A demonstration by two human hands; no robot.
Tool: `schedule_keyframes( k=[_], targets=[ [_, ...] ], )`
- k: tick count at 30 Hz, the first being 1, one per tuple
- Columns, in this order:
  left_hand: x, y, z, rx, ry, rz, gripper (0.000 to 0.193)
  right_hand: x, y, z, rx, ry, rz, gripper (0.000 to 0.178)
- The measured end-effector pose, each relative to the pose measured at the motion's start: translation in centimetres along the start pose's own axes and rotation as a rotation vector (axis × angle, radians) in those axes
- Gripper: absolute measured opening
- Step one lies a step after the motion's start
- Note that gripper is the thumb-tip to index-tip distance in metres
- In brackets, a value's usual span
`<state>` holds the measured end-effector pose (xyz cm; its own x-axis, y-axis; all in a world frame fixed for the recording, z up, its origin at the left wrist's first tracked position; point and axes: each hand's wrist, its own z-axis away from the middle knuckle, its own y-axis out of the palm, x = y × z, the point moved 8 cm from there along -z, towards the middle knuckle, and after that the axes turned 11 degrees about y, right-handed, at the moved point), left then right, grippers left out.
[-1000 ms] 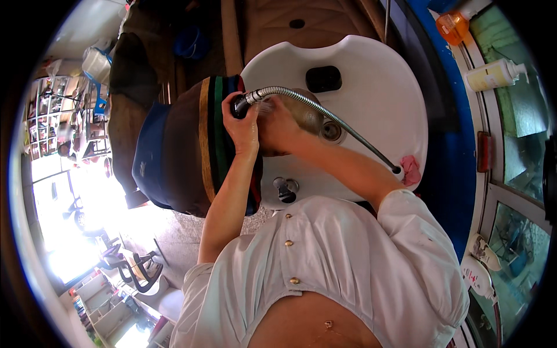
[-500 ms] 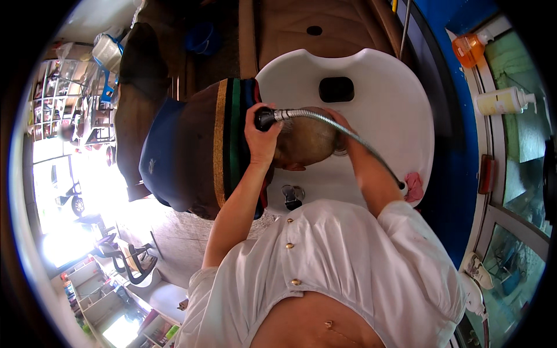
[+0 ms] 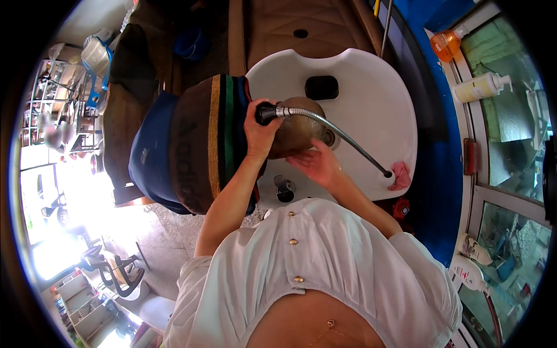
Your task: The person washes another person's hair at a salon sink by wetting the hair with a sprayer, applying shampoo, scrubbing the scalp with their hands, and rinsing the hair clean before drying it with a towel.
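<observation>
A person in a dark striped top (image 3: 197, 145) bends over a white wash basin (image 3: 377, 87), head (image 3: 299, 133) down inside it. My left hand (image 3: 260, 136) is wrapped round a black shower head (image 3: 266, 113) beside the nape. From it a silver hose (image 3: 348, 138) arches over the head to the basin's right rim. My right hand (image 3: 318, 166) is at the near side of the head, palm turned up and fingers spread, with the fingertips close to it or touching. Whether water runs is too hard to make out.
A dark mixer tap (image 3: 284, 188) stands at the basin's near left. Pink cloth (image 3: 400, 176) lies on the right rim beside the hose outlet. An orange pump bottle (image 3: 445, 45) and a pale one (image 3: 480, 87) line the window ledge. A blue bucket (image 3: 191, 44) sits at the back left.
My right hand has come from the far side of the head round to its near side, palm now upward. My left hand keeps the shower head near the nape. The whole view has shifted slightly.
</observation>
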<state>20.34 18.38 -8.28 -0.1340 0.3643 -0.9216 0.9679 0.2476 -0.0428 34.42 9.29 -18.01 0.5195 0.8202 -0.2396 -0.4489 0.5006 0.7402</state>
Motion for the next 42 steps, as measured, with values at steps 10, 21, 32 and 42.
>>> schedule_keyframes(
  k=[10,21,32,42],
  targets=[
    [-4.1,6.1,3.7,0.219,-0.213,0.396,0.037,4.3,5.3,9.2,0.035,-0.748,0.404,0.041],
    [2.6,7.5,5.4,0.48,-0.671,0.631,0.017,10.8,7.6,7.4,0.134,-0.747,0.202,0.039],
    [0.6,1.7,15.5,0.835,0.057,-0.566,0.024,16.2,-19.9,1.5,-0.434,-0.608,0.032,0.034],
    [2.8,2.0,14.0,0.74,0.056,-0.514,0.021,13.6,-2.4,4.9,-0.6,-1.099,1.101,0.028]
  ],
)
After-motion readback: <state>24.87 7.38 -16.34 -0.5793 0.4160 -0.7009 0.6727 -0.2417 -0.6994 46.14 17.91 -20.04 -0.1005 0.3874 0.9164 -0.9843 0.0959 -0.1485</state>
